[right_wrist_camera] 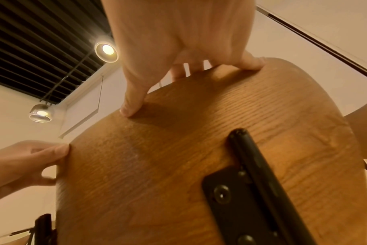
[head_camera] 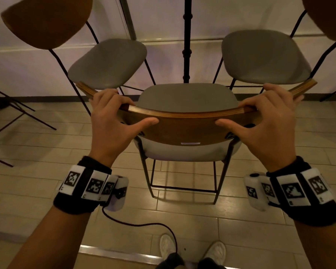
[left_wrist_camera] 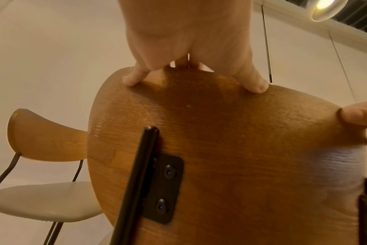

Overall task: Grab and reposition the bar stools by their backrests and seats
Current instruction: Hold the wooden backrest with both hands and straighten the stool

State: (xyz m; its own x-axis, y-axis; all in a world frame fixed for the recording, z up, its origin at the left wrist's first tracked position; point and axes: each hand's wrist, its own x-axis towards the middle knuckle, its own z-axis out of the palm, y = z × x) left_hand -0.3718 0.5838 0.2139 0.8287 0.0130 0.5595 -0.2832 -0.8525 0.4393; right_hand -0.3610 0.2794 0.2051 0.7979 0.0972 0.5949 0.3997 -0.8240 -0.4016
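Wooden and curved, the backrest [head_camera: 184, 129] of the nearest bar stool [head_camera: 186, 152] sits clamped between both hands. The left hand [head_camera: 113, 121] curls its fingers over the top edge near the left end, thumb pressed flat on the rear face; the right hand [head_camera: 268, 121] mirrors this near the right end, its thumb pointing inward. From the left wrist camera, fingertips [left_wrist_camera: 132, 79] hook over the rim above a black bracket [left_wrist_camera: 166, 190] bolted to the wood. Below and beyond the hands lies the grey seat [head_camera: 186, 98], on thin black legs standing on the tiled floor [head_camera: 182, 220]. Two more stools [head_camera: 109, 63] stand further off against a pale wall, one to each side.
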